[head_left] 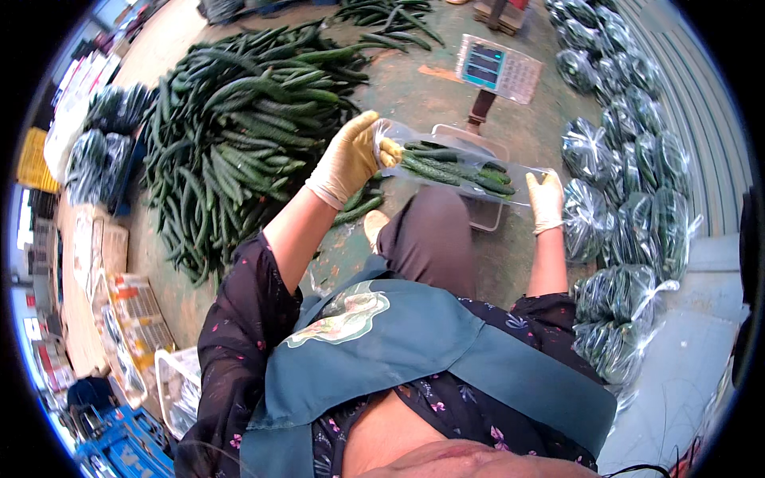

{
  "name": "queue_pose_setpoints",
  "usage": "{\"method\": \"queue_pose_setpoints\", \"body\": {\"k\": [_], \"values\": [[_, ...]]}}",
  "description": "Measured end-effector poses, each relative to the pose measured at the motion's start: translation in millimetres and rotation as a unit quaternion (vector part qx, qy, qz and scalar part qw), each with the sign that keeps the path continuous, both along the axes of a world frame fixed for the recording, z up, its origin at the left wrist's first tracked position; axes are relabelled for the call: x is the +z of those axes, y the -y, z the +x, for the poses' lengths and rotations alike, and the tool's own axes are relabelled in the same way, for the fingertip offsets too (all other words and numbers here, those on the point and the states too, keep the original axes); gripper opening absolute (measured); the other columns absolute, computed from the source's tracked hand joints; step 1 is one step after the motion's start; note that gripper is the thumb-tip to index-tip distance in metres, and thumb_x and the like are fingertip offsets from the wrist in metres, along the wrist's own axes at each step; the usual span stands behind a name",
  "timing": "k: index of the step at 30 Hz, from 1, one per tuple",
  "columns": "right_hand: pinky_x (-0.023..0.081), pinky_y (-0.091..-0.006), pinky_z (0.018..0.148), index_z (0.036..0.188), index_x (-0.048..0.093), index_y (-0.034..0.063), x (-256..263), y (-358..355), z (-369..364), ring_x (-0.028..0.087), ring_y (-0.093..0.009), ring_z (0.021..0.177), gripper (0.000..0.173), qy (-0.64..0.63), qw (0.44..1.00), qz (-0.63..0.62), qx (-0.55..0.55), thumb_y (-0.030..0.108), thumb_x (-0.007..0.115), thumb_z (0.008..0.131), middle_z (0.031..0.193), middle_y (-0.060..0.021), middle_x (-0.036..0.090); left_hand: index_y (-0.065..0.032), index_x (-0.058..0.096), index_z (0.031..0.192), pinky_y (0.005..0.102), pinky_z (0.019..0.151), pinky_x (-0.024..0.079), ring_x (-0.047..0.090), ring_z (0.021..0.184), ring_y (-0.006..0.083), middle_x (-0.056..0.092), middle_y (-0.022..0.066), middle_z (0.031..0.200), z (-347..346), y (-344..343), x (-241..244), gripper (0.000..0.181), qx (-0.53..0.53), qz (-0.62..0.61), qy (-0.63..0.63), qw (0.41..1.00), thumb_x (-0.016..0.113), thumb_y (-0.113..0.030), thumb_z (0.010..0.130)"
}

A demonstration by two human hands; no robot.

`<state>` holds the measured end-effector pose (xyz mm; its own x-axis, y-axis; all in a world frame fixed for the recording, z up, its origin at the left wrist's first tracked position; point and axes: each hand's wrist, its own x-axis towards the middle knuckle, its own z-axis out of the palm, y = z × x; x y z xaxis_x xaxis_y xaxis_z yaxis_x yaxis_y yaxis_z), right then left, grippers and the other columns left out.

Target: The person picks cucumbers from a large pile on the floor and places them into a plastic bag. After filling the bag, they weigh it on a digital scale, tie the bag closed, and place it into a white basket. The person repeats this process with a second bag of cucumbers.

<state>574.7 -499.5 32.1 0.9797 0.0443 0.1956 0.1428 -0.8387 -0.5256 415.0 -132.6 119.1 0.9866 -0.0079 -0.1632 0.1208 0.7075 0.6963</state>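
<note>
A clear plastic bag [421, 132] with several dark green cucumbers [445, 167] lying lengthwise inside stretches between my gloved hands. My left hand [355, 152] grips its open end, some fingers inside the mouth by the cucumber ends. At the opposite end, my right hand [545, 194] pinches the plastic. Below the bag, partly hidden by it and my knee, is the tray [485, 224] of an electronic scale, whose display panel [499, 69] stands on a post beyond. A large heap of loose cucumbers [239, 131] covers the floor left of my left hand.
Tied clear bags of cucumbers [639, 173] line the right side beside a corrugated metal wall [693, 107]. More filled bags [98, 161], a yellow crate [37, 160] and a white basket [179, 373] are at the left. Another cucumber pile [394, 21] lies at the far side.
</note>
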Motion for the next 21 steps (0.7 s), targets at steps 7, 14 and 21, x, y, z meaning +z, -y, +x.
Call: {"method": "queue_pose_setpoints", "body": {"k": [7, 14, 21], "values": [[0.051, -0.0372, 0.088, 0.116, 0.064, -0.0027, -75, 27, 24, 0.067, -0.03, 0.1, 0.043, -0.05, 0.995, 0.079, 0.04, 0.026, 0.07, 0.085, 0.11, -0.0188, 0.069, -0.0047, 0.054, 0.11, 0.0346, 0.073, 0.052, 0.065, 0.074, 0.0204, 0.066, 0.0094, 0.082, 66, 24, -90, 0.026, -0.008, 0.153, -0.074, 0.985, 0.066, -0.02, 0.092], [0.05, -0.0262, 0.072, 0.11, 0.067, -0.0014, -56, 34, 6, 0.063, -0.011, 0.076, 0.029, -0.271, 0.932, 0.225, 0.083, 0.022, 0.063, 0.093, 0.09, -0.0074, 0.071, -0.0044, 0.061, 0.11, 0.0306, 0.076, 0.051, 0.062, 0.083, 0.016, 0.066, 0.0054, 0.089, 55, 49, -98, 0.033, -0.052, 0.241, -0.155, 0.957, 0.071, -0.011, 0.079], [0.052, -0.0256, 0.076, 0.11, 0.066, -0.0041, -22, 20, -24, 0.065, -0.013, 0.082, 0.024, -0.225, 0.893, 0.369, 0.125, 0.014, 0.058, 0.096, 0.097, -0.0095, 0.071, -0.0028, 0.062, 0.109, 0.03, 0.073, 0.051, 0.062, 0.076, 0.0161, 0.066, 0.0062, 0.088, 48, 55, -100, 0.024, -0.042, 0.206, -0.171, 0.963, 0.069, -0.013, 0.088]]}}
